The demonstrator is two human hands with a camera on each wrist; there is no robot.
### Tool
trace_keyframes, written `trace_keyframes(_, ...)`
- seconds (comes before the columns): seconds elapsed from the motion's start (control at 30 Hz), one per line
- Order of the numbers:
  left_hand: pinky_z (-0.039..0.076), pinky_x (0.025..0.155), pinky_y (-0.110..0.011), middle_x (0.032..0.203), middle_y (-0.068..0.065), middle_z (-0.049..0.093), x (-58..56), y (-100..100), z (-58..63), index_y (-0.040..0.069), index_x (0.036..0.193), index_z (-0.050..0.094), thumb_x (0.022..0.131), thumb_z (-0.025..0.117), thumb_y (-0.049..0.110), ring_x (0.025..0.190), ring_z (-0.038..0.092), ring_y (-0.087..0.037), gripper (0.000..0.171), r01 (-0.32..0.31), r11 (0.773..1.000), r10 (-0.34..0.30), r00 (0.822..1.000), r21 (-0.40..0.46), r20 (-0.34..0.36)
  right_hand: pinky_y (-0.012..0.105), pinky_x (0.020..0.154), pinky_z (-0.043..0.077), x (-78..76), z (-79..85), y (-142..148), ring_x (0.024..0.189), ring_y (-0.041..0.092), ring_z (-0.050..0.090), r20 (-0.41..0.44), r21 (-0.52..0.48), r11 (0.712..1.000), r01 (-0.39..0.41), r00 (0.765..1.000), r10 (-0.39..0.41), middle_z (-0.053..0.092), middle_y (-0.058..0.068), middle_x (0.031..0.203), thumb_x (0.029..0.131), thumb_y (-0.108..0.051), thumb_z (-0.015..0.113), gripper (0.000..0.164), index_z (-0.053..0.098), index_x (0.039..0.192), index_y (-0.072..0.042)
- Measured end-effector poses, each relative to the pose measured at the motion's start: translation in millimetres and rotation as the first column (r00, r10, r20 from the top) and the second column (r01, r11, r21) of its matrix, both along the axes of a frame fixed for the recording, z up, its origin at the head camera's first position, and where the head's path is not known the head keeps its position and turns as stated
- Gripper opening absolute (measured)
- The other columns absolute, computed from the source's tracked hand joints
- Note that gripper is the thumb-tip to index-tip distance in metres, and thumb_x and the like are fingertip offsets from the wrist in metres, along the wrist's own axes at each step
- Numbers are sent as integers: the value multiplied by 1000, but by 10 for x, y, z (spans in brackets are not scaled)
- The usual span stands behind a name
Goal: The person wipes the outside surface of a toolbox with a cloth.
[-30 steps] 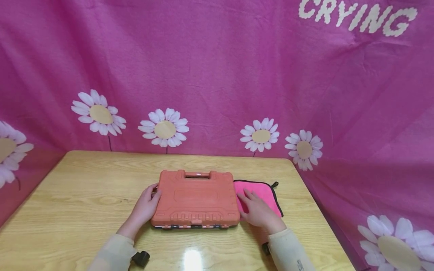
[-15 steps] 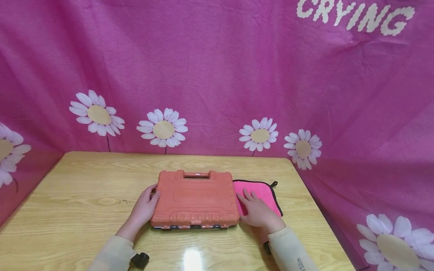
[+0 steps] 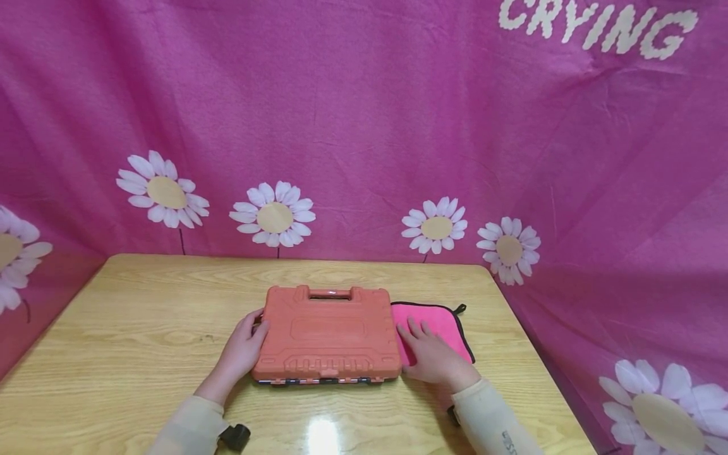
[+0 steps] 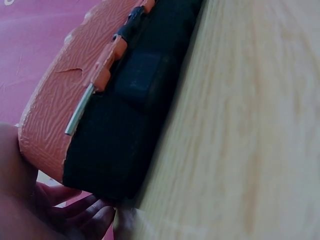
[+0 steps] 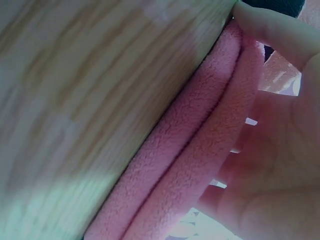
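An orange hard plastic carrying case (image 3: pixel 330 335) with a black lower half lies flat on the table, its handle at the far side. My left hand (image 3: pixel 246 344) rests against the case's left end. In the left wrist view its fingers (image 4: pixel 90 215) bend loosely beside the black half, the tips low near the table. A folded pink cloth (image 3: pixel 438 323) with black edging and a corner loop lies right beside the case. My right hand (image 3: pixel 433 357) is spread over this cloth, thumb close to the case's right end. The right wrist view shows the cloth's two thick fleecy layers (image 5: pixel 195 135) beneath the palm.
The wooden table (image 3: pixel 159 303) has a light reflection near its front. A purple cloth backdrop (image 3: pixel 352 126) with printed daisies rises behind the table and along both sides. A small black device (image 3: pixel 235 436) sits at the left sleeve.
The right sleeve and wrist have shifted very slightly to the right. Both hands, the case and the pink cloth otherwise hold their places; the head view has shifted a little.
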State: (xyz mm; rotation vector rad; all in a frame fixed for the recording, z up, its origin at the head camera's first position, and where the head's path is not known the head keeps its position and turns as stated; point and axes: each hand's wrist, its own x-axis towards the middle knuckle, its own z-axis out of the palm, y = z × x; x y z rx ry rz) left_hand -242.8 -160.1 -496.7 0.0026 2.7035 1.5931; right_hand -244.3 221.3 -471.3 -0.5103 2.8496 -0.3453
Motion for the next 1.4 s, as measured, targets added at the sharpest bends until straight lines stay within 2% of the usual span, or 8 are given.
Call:
trace_keyframes(0.53, 38, 117, -60, 152, -35, 42, -2, -10, -9, -10, 153, 34, 112, 40, 20, 138, 48, -49, 52, -5, 1000, 5, 1000, -4, -12, 70, 115, 35, 24, 17, -42, 148, 56, 31, -72, 74, 996, -39, 996, 45, 31, 29, 164, 92, -17, 74, 74, 40, 156, 1)
trace_keyframes(0.73, 39, 117, -59, 149, -35, 45, 7, -6, 6, -11, 152, 36, 111, 41, 18, 137, 50, -49, 51, -8, 1000, 8, 1000, 3, -22, 64, 118, 35, 10, -18, -23, 148, 55, 33, -91, 39, 999, -38, 995, 41, 33, 29, 163, 100, -14, 65, 60, 43, 155, -1)
trace_keyframes(0.87, 38, 117, -59, 150, -35, 44, 10, -7, 14, -10, 153, 35, 111, 41, 19, 137, 49, -49, 51, -9, 1000, 9, 1000, 1, -17, 61, 120, 34, 1, -21, -1, 147, 55, 35, -112, 15, 999, -44, 993, 45, 36, 28, 162, 98, -9, 68, 60, 46, 153, -1)
trace_keyframes(1.07, 38, 117, -59, 150, -35, 44, 13, 0, 28, -10, 153, 35, 111, 42, 19, 138, 49, -49, 51, -10, 1000, 10, 1000, 4, -17, 59, 119, 37, -30, -31, 13, 144, 52, 41, -156, 41, 998, -46, 986, 52, 42, 27, 159, 96, -5, 69, 58, 51, 151, -3)
trace_keyframes(1.23, 37, 118, -59, 151, -35, 43, 20, 5, 37, -10, 153, 35, 112, 41, 19, 138, 48, -49, 51, -10, 1000, 10, 1000, 2, -12, 58, 115, 43, -49, -55, 12, 140, 49, 48, -207, 60, 998, -33, 977, 45, 47, 25, 156, 97, -5, 67, 53, 55, 148, -6)
trace_keyframes(1.4, 37, 118, -59, 151, -35, 43, 21, 10, 41, -10, 153, 35, 112, 41, 19, 138, 48, -49, 51, -10, 1000, 10, 1000, 0, -12, 58, 112, 46, -32, -44, -8, 139, 50, 50, -230, 93, 995, -37, 971, 58, 48, 26, 155, 98, -11, 68, 53, 55, 149, -5)
